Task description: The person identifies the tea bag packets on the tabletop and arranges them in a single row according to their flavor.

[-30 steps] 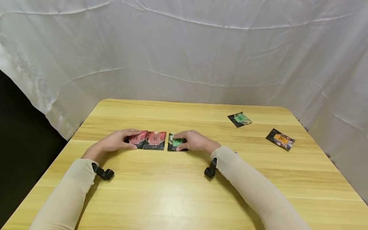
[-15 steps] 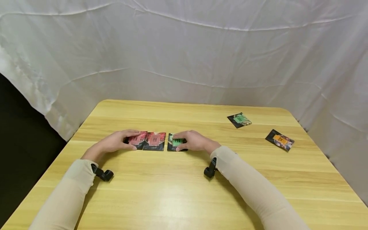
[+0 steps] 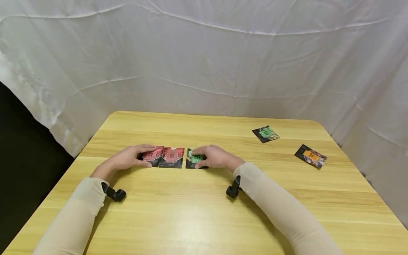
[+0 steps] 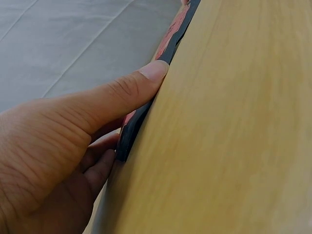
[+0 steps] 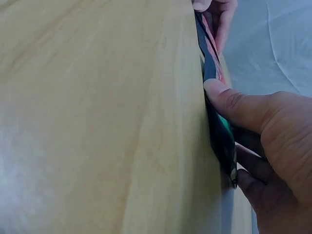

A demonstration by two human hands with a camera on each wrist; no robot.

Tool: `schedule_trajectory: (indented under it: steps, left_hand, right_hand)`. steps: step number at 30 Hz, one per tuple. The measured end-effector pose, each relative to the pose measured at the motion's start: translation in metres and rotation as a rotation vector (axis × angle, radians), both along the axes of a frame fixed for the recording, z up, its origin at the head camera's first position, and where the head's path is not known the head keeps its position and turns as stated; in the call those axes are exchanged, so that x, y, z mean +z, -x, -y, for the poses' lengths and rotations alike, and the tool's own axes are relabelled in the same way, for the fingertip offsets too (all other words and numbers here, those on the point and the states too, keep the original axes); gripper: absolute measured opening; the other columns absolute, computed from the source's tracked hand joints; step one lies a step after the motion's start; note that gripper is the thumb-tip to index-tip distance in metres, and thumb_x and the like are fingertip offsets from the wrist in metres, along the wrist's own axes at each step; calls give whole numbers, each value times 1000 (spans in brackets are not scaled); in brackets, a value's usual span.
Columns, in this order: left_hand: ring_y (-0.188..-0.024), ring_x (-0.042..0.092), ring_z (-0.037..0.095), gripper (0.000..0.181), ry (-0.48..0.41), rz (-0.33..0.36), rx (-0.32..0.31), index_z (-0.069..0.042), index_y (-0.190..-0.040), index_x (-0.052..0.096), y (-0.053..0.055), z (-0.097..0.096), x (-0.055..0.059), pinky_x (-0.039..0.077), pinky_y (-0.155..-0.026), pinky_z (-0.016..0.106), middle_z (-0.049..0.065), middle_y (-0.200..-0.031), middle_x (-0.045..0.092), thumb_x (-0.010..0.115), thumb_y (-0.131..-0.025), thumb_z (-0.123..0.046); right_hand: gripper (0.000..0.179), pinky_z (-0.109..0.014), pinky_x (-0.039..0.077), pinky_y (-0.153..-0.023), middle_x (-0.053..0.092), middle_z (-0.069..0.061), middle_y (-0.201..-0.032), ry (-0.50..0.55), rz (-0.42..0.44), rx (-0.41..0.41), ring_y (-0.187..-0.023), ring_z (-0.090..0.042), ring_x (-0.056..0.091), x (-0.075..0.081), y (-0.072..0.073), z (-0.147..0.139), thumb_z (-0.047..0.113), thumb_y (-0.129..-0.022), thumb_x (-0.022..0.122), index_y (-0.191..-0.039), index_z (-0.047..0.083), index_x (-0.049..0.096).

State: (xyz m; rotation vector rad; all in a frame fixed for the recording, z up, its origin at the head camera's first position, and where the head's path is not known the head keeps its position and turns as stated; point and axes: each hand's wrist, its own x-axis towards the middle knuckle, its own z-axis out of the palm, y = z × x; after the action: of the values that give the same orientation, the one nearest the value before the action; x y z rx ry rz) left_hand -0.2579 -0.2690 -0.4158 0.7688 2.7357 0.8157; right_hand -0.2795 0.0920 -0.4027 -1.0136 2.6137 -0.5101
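Observation:
Two flat black packets with red labels lie side by side left of the table's middle, and a black packet with a green label [image 3: 196, 159] lies a narrow gap to their right. My left hand [image 3: 125, 158] holds the left red packet [image 3: 154, 156], thumb at its near edge and fingers over its far side, hiding its left end. The second red packet [image 3: 172, 156] touches or slightly overlaps it. My right hand [image 3: 218, 157] holds the green packet likewise and hides its right part. In the right wrist view the thumb [image 5: 217, 88] presses that packet's near edge.
Farther back on the right of the wooden table [image 3: 197, 219], another green-labelled packet [image 3: 266, 134] lies askew. An orange-labelled packet [image 3: 310, 156] rests nearer the right edge. A pale curtain [image 3: 204, 63] hangs behind the table. Each wrist wears a small black camera.

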Motion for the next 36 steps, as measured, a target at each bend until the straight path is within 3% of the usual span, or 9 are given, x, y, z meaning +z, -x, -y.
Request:
schedule_trajectory:
  steps: [11,22,36]
  left_hand:
    - [-138,33,41,74,-13,14,9,-12,-147,47,0,-1,-1,29,-109,59,15,-150,41,75,-85,-42]
    - [-138,33,42,75,-17,-4,1,-11,-147,47,3,0,-2,28,-109,60,16,-150,41,74,-85,-46]
    - [-138,33,41,75,-10,2,6,-10,-146,48,3,2,-4,28,-110,58,15,-150,41,75,-85,-43]
  right_hand:
    - [65,-39,33,-112,44,-3,-150,-27,-24,34,-137,-24,40,6,-1,3,42,-90,70,-145,15,50]
    - [61,-44,31,-112,46,-6,-148,42,-109,39,-135,-26,42,21,3,-8,43,-92,67,-143,13,52]
    - [50,-51,34,-109,55,-8,-139,102,-147,-133,-130,-31,47,20,19,-64,37,-95,65,-138,12,57]
